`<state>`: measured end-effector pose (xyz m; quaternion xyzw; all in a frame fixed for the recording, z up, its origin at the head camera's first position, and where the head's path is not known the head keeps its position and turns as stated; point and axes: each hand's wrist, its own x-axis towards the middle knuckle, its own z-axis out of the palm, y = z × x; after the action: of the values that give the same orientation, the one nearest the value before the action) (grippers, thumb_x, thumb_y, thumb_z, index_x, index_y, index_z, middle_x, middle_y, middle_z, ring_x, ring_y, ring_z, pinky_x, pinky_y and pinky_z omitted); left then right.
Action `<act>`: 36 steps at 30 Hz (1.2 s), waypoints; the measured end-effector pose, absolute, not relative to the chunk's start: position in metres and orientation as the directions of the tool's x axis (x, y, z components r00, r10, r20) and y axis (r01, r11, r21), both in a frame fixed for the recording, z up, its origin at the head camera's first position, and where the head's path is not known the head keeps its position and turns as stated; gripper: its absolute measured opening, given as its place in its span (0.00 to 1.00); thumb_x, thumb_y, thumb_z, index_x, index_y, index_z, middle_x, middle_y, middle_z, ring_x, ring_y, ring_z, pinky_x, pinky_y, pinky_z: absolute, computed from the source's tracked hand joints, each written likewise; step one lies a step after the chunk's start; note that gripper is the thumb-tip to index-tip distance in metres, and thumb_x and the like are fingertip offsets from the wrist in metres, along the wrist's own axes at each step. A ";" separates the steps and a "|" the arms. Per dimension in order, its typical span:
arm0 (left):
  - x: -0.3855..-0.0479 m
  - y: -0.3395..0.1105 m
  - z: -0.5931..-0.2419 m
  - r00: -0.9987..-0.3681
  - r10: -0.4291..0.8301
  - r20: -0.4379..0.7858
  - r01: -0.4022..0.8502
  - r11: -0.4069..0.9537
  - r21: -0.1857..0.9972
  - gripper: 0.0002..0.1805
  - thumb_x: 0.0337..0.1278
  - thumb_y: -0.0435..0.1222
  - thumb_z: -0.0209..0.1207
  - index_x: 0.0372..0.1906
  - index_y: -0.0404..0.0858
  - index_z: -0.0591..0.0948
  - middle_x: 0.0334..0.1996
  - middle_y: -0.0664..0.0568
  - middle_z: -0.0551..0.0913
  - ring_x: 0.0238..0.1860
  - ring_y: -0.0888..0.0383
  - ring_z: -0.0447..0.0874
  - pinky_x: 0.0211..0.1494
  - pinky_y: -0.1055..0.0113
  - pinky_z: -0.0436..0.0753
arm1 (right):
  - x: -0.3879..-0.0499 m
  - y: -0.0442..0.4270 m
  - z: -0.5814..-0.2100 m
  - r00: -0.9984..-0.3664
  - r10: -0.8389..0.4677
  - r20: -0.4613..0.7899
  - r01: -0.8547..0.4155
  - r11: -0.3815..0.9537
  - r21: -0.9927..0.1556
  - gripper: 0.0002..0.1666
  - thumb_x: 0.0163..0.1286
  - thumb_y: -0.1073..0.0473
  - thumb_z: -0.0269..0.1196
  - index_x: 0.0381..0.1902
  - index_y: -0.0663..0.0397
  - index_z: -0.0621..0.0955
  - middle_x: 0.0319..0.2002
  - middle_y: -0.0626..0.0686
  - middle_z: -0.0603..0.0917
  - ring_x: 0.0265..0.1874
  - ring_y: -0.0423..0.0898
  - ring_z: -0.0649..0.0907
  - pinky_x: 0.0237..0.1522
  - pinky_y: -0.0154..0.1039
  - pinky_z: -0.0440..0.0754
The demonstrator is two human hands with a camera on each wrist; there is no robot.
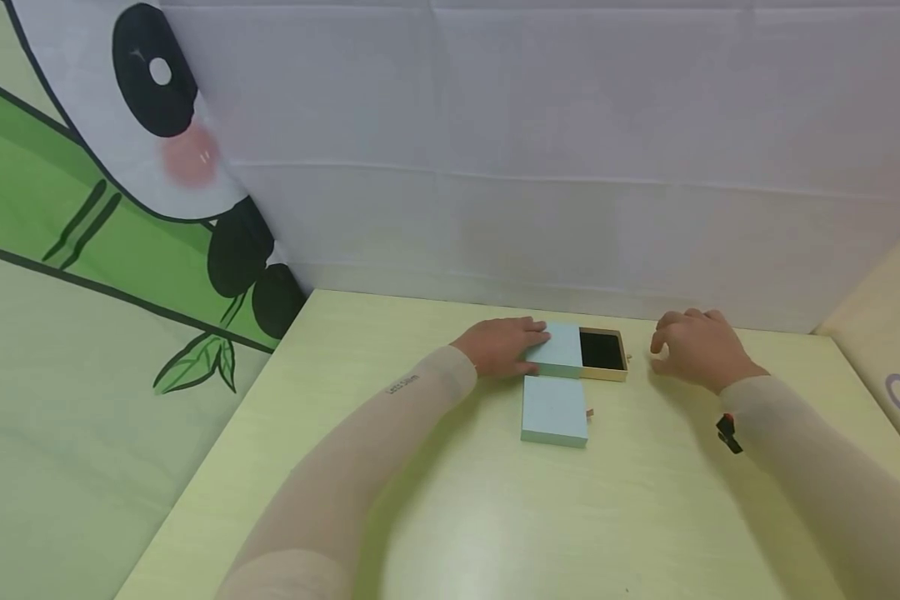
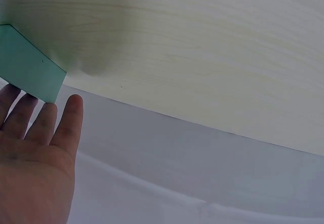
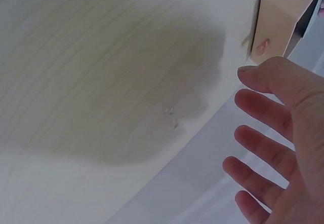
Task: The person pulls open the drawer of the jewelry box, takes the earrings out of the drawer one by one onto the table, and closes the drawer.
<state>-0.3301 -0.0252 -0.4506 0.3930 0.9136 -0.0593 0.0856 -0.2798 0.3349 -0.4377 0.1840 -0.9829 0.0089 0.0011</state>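
My left hand [image 1: 499,346] rests on the left end of the light blue box [image 1: 562,346]; in the left wrist view the straight fingers of this hand [image 2: 38,153] touch the box's edge [image 2: 33,67]. From the sleeve's right side a tan tray [image 1: 603,375] with a black interior sticks out. To its right, my right hand [image 1: 701,348] hovers with bent fingers, holding nothing. In the right wrist view, the thumb of this hand [image 3: 283,127] is nearest the tray's end [image 3: 283,16], which bears a small pink tab [image 3: 262,46].
A second light blue box [image 1: 555,411], closed, lies just in front of the first, with a small tab on its right. The pale wooden table [image 1: 450,517] meets a white cloth [image 1: 495,225] at the back; a printed cloth [image 1: 105,275] hangs at the left.
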 end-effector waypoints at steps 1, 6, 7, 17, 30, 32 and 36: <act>-0.330 -0.025 -0.450 -0.678 0.707 -0.204 0.727 0.686 -0.040 0.42 0.92 0.61 0.61 0.97 0.52 0.66 0.97 0.56 0.64 0.98 0.54 0.62 0.97 0.56 0.72 | -0.280 0.332 -0.438 -0.931 -0.364 0.008 -0.364 0.931 -0.021 0.09 0.71 0.53 0.81 0.45 0.49 0.99 0.64 0.63 0.94 0.61 0.72 0.89 0.68 0.77 0.82; -0.329 -0.024 -0.449 -0.684 0.700 -0.204 0.720 0.693 -0.040 0.41 0.93 0.60 0.61 0.97 0.52 0.66 0.97 0.57 0.64 0.98 0.54 0.62 0.98 0.56 0.72 | -0.283 0.317 -0.441 -0.923 -0.383 0.027 -0.383 0.923 -0.025 0.08 0.73 0.54 0.80 0.45 0.49 0.99 0.62 0.63 0.94 0.62 0.72 0.89 0.69 0.77 0.82; -0.329 -0.024 -0.449 -0.684 0.700 -0.205 0.720 0.693 -0.038 0.41 0.93 0.60 0.61 0.97 0.52 0.66 0.97 0.57 0.64 0.98 0.54 0.62 0.98 0.56 0.72 | -0.283 0.314 -0.441 -0.921 -0.387 0.030 -0.388 0.921 -0.023 0.08 0.74 0.53 0.80 0.45 0.49 0.99 0.62 0.63 0.95 0.62 0.72 0.90 0.70 0.77 0.82; -0.327 -0.024 -0.448 -0.686 0.698 -0.204 0.719 0.694 -0.042 0.41 0.93 0.60 0.61 0.97 0.53 0.66 0.97 0.57 0.64 0.98 0.54 0.62 0.98 0.56 0.71 | -0.285 0.300 -0.445 -0.910 -0.415 0.026 -0.415 0.910 -0.003 0.06 0.75 0.57 0.78 0.45 0.47 1.00 0.65 0.64 0.94 0.65 0.74 0.89 0.74 0.79 0.82; -0.339 -0.026 -0.462 -0.676 0.714 -0.182 0.729 0.684 -0.022 0.41 0.93 0.61 0.60 0.96 0.52 0.67 0.97 0.56 0.65 0.98 0.54 0.63 0.97 0.55 0.74 | -0.287 0.302 -0.454 -0.901 -0.425 0.083 -0.424 0.905 0.025 0.03 0.74 0.60 0.81 0.41 0.47 1.01 0.61 0.63 0.96 0.61 0.72 0.91 0.67 0.73 0.86; -0.333 -0.025 -0.453 -0.676 0.712 -0.192 0.728 0.685 -0.024 0.40 0.93 0.59 0.60 0.96 0.51 0.67 0.97 0.55 0.65 0.98 0.52 0.64 0.96 0.53 0.74 | -0.287 0.301 -0.455 -0.900 -0.428 0.087 -0.427 0.904 0.031 0.03 0.74 0.59 0.81 0.41 0.47 1.01 0.60 0.62 0.96 0.60 0.71 0.91 0.66 0.73 0.86; -0.332 -0.025 -0.453 -0.680 0.709 -0.186 0.726 0.687 -0.032 0.40 0.93 0.59 0.60 0.96 0.52 0.67 0.97 0.56 0.65 0.98 0.53 0.64 0.96 0.54 0.74 | -0.287 0.301 -0.455 -0.897 -0.432 0.090 -0.430 0.902 0.039 0.03 0.74 0.59 0.80 0.41 0.47 1.01 0.59 0.62 0.96 0.60 0.71 0.91 0.65 0.72 0.86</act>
<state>-0.3320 -0.0245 -0.4534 0.3920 0.9150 -0.0515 0.0798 -0.2872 0.3011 -0.4546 0.2212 -0.9740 -0.0092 0.0484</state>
